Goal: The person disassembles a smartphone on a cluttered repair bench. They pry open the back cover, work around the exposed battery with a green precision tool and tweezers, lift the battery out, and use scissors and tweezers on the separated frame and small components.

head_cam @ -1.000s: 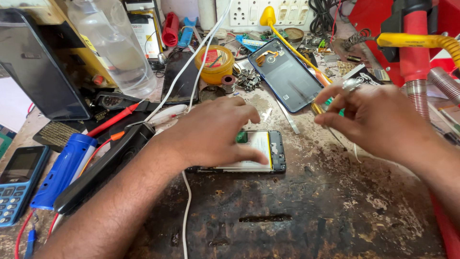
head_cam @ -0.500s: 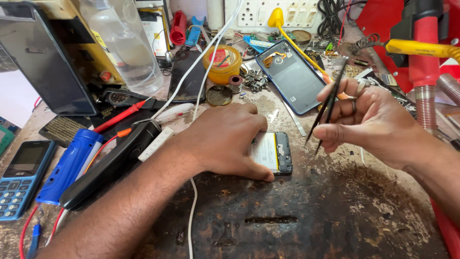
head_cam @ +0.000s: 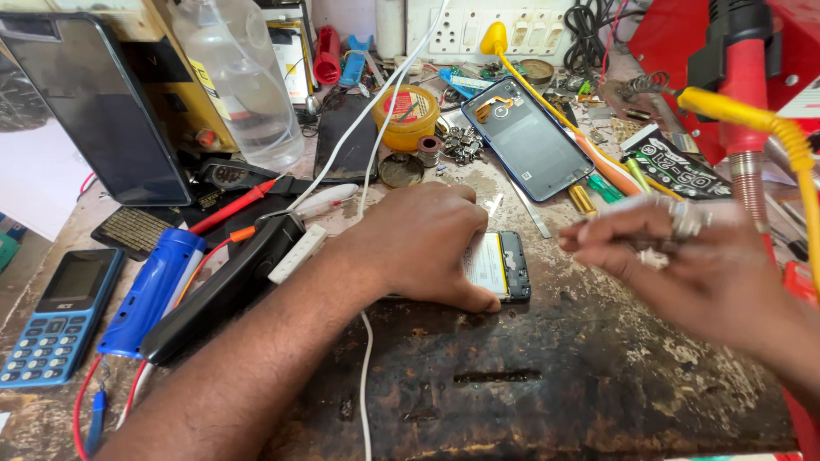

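On the scarred, stained workbench point(head_cam: 547, 393) my left hand point(head_cam: 423, 248) is pressing flat on the opened phone point(head_cam: 504, 266), fingers spread, gripping nothing. My right hand point(head_cam: 683, 256) is now swinging blurred beside it, no longer poised upright with the tweezers; I cannot tell its grip. Farther off, a glossy blue back cover point(head_cam: 525, 137) is lying.

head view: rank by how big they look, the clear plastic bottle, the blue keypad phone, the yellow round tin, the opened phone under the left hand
1. clear plastic bottle
2. blue keypad phone, though it sits nearer the camera
3. yellow round tin
Unranked: opened phone, mostly covered by the left hand.
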